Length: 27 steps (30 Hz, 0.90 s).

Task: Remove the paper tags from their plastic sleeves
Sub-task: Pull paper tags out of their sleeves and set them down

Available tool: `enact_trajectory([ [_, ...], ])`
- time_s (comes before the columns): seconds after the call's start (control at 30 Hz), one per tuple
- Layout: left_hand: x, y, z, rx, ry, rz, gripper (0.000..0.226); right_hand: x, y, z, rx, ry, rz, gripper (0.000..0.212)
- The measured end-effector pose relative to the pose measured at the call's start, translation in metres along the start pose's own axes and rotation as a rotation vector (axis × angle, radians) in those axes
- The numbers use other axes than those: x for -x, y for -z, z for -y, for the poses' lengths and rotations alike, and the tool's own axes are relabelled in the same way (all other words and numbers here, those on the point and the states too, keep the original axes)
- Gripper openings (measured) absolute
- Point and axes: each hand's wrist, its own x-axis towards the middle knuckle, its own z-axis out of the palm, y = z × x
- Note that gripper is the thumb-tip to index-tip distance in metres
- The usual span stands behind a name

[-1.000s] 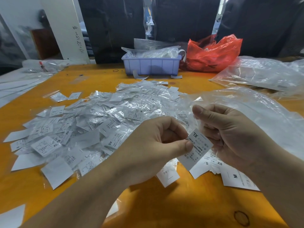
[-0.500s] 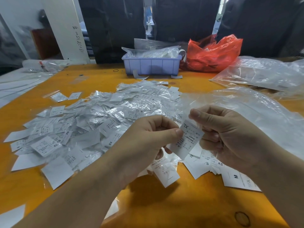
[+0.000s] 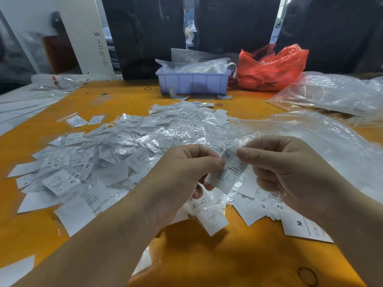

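Between both hands, above the orange table (image 3: 207,255), is a white paper tag (image 3: 228,172) marked XL. My left hand (image 3: 182,179) pinches its left edge with thumb and forefinger. My right hand (image 3: 290,168) pinches its upper right end, where a clear plastic sleeve (image 3: 244,139) sticks up past the fingers. A big heap of sleeved tags (image 3: 124,150) covers the table to the left. Bare paper tags (image 3: 261,206) marked S, XS and M lie under my right hand.
At the back stands a lilac plastic bin (image 3: 192,82) holding plastic bags, with a red plastic bag (image 3: 271,67) to its right. Large clear bags (image 3: 331,94) lie along the right side. Loose white tags (image 3: 74,214) lie near the front left edge.
The XL tag and both hands have risen slightly, and my right thumb now sits on the tag's top end with the clear sleeve showing above it.
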Motion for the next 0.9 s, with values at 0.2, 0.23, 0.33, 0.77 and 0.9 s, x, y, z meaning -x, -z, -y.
enact_trajectory([
  [0.2,-0.0011,-0.0012,-0.0002,0.038,0.006,-0.02,0.005,0.0009,-0.0031,-0.0015,0.089,0.025,0.015,0.025],
  [0.23,-0.0009,-0.0012,-0.0001,0.046,-0.003,-0.02,0.005,0.001,-0.0034,-0.0019,0.087,0.025,0.012,0.024],
  [0.33,-0.0011,-0.0013,0.0005,0.064,-0.031,-0.028,0.007,0.0009,-0.0024,-0.0017,0.067,0.017,0.006,0.021],
  [0.77,0.0022,-0.002,0.0034,-0.123,-0.178,-0.058,0.024,0.0004,-0.0029,-0.0009,0.063,0.01,0.043,0.023],
  [0.9,0.0001,0.0011,0.0025,-0.132,-0.131,-0.033,0.011,0.0004,0.0024,0.0026,-0.013,0.032,-0.023,0.018],
])
